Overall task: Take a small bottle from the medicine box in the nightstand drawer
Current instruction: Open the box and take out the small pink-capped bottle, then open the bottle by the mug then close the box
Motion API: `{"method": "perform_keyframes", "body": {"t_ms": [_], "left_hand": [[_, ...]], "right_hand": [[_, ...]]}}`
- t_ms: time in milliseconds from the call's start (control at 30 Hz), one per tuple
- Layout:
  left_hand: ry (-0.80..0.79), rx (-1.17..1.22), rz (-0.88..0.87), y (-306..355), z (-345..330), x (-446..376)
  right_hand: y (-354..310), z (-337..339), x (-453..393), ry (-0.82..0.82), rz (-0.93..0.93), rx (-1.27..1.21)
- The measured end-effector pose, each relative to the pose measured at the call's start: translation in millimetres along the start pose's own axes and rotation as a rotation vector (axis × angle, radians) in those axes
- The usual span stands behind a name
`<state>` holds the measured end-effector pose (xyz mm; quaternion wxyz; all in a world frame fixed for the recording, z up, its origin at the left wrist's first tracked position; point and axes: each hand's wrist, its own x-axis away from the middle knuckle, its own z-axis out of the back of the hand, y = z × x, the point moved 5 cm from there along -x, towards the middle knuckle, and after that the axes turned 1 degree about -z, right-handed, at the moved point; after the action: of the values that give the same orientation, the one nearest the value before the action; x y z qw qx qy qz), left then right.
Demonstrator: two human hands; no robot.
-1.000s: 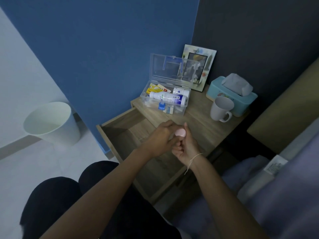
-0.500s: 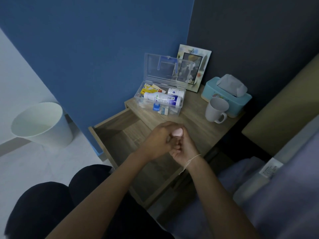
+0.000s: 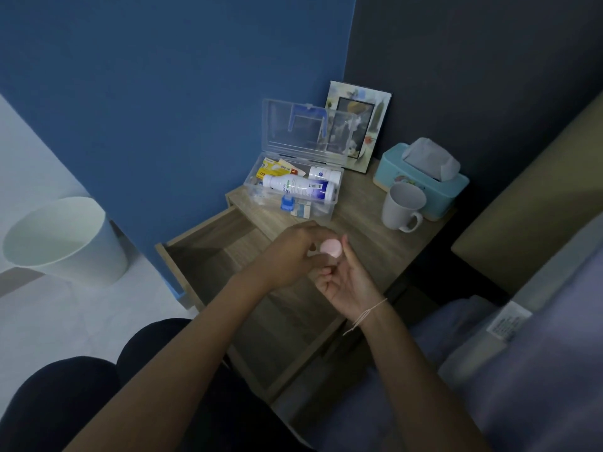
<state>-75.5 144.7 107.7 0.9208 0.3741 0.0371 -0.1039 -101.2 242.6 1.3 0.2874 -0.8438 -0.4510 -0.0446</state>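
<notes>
Gripping a pink-capped small bottle (image 3: 331, 249), right hand (image 3: 346, 282) meets left hand (image 3: 290, 256) (fingers curled on it); medicine box (image 3: 293, 187) open.

Nightstand (image 3: 375, 223): medicine box (image 3: 293, 190) on top, frame (image 3: 359, 125) behind box, mug (image 3: 403, 207) right of box, tissue box (image 3: 421, 177) behind mug. Drawer (image 3: 222, 256) open in front. Bin (image 3: 62, 239) left of nightstand.

The cap (image 3: 331, 248) between my fingers (image 3: 321, 271) was pale pink, and the desk (image 3: 365, 223) under them had a grey-brown wood grain. The clear medicine box (image 3: 293, 177) showed a white bottle (image 3: 298, 186) with a blue-banded label and a yellow packet (image 3: 270, 171). Beside it stood a white mug (image 3: 402, 207), a teal tissue box (image 3: 421, 184) and, lower left, a white bin (image 3: 65, 239) against the blue wall (image 3: 163, 93).
</notes>
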Motion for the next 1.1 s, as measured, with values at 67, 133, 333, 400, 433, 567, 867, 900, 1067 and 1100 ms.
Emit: {"method": "perform_keyframes", "body": {"t_ms": [67, 133, 333, 400, 433, 567, 867, 900, 1067, 1100], "left_hand": [[0.031, -0.019, 0.046, -5.2, -0.1, -6.1], [0.068, -0.044, 0.083, -9.1, -2.1, -11.9], [0.248, 0.008, 0.115, -22.8, -1.0, -24.4], [0.236, -0.012, 0.140, -34.0, -3.9, -27.4], [0.206, -0.027, 0.167, -42.1, -8.4, -28.8], [0.096, -0.061, 0.276, -71.7, -35.2, -29.1], [-0.098, -0.292, 0.322, -102.9, -100.3, -33.4], [-0.076, -0.316, 0.320, -105.2, -102.9, -33.1], [0.010, -0.429, 0.270, -112.4, -111.6, -31.7], [0.010, -0.460, 0.244, -113.2, -113.4, -29.8]], "right_hand": [[-2.0, 2.0, -1.6, -0.010, 0.018, 0.003], [-4.5, 5.2, -3.2, -0.009, 0.037, -0.006], [-18.8, 28.1, -3.9, 0.106, 0.133, -0.068], [-27.9, 36.6, -1.4, 0.147, 0.212, -0.033], [-32.3, 41.2, 0.1, 0.167, 0.245, 0.002], [-40.2, 60.1, 6.8, 0.257, 0.299, 0.181], [-36.2, 90.9, 13.1, 0.668, 0.505, 1.034], [-34.3, 93.0, 15.3, 0.694, 0.522, 1.094], [-26.1, 86.5, 15.8, 0.717, 0.653, 1.475], [-24.6, 84.4, 15.5, 0.723, 0.677, 1.544]]}}
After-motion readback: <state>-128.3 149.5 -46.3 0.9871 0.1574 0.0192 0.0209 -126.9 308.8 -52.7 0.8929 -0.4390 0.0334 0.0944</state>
